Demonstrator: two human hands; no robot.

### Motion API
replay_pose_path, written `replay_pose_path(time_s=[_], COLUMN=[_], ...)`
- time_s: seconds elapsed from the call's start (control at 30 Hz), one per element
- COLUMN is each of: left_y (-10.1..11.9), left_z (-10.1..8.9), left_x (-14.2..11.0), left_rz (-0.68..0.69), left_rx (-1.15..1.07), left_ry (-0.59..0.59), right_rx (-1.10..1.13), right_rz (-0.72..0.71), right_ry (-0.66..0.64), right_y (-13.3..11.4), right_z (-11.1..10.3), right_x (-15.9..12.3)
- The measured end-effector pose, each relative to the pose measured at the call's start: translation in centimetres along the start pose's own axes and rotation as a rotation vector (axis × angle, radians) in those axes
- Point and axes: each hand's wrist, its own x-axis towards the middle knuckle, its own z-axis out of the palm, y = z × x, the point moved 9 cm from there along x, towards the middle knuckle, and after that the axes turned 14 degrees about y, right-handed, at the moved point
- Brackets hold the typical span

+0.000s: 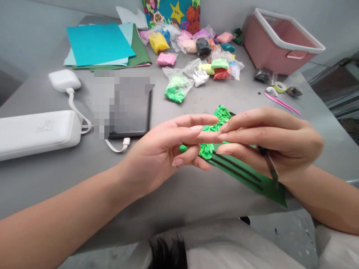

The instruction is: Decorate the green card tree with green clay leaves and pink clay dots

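Note:
My left hand (pixel 165 149) is held palm up with a small lump of green clay (pixel 183 148) in its curled fingers. Its index finger reaches out to the fingertips of my right hand (pixel 269 138), which press together around it. A sliver of green shows beside those fingertips. Tucked in my right palm is a thin, flat metal tool (pixel 272 166) with a dark end, partly hidden. Below both hands lies a dark green sheet (pixel 273 190). Many bright green leaf-shaped clay pieces (pixel 221 112) cover its far part, and black strips (pixel 238 168) run along the near part.
Bagged coloured clay (pixel 176 87) lies across the back, beside a pink bin (pixel 269 48). Coloured sheets (pixel 98 45) are stacked at back left. A phone (pixel 131 108), white power bank (pixel 42 130) and white case (pixel 64 80) lie left. Pink tools (pixel 282 103) rest right.

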Motion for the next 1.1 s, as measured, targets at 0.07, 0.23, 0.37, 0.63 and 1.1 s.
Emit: replay_pose_path(time_s=[0.07, 0.23, 0.37, 0.63, 1.1], left_y=[0.1, 0.6, 1.1, 2.2, 2.1], left_z=[0.0, 0.3, 0.1, -0.3, -0.8], left_x=[0.0, -0.4, -0.8, -3.1, 0.0], left_rz=[0.022, 0.097, 0.201, 0.503, 0.265], left_rx=[-0.007, 0.02, 0.09, 0.166, 0.037], left_ry=[-0.005, -0.027, -0.012, 0.006, 0.107], right_rx=[-0.021, -0.012, 0.022, 0.181, 0.094], right_rz=[0.029, 0.138, 0.196, 0.355, 0.416], right_ry=[0.004, -0.001, 0.036, -0.052, -0.032], right_y=[0.1, 0.6, 1.0, 0.7, 4.0], right_z=[0.0, 0.3, 0.1, 0.7, 0.5], right_x=[-0.1, -0.2, 0.0, -0.2, -0.8])
